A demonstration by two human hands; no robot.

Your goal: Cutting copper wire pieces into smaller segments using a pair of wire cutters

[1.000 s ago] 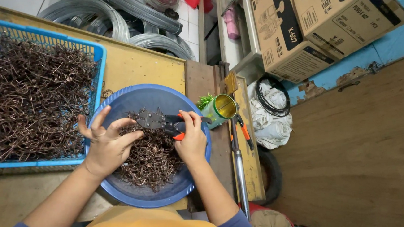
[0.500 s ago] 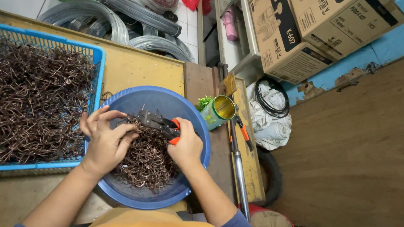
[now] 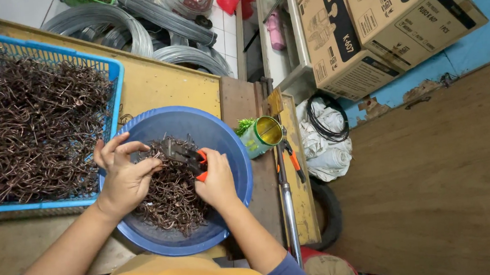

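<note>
Your right hand [image 3: 216,179] is clamped on orange-handled pliers [image 3: 184,154] over the blue bowl [image 3: 232,155], long axis diagonal, nose pointing up-left. Left hand [image 3: 124,177] fingers pinch a wire hook [image 3: 153,155] at the nose.

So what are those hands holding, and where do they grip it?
The right hand grips pliers by their orange handles. The left hand pinches a wire piece at the pliers' tip, over the blue bowl; the exact grip point is unclear.

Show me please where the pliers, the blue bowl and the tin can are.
pliers [image 3: 184,154]: head view, on the dark metal head, above the orange handles.
blue bowl [image 3: 198,122]: head view, on the bare inner wall at the far side.
tin can [image 3: 269,131]: head view, on its open golden inside.
</note>
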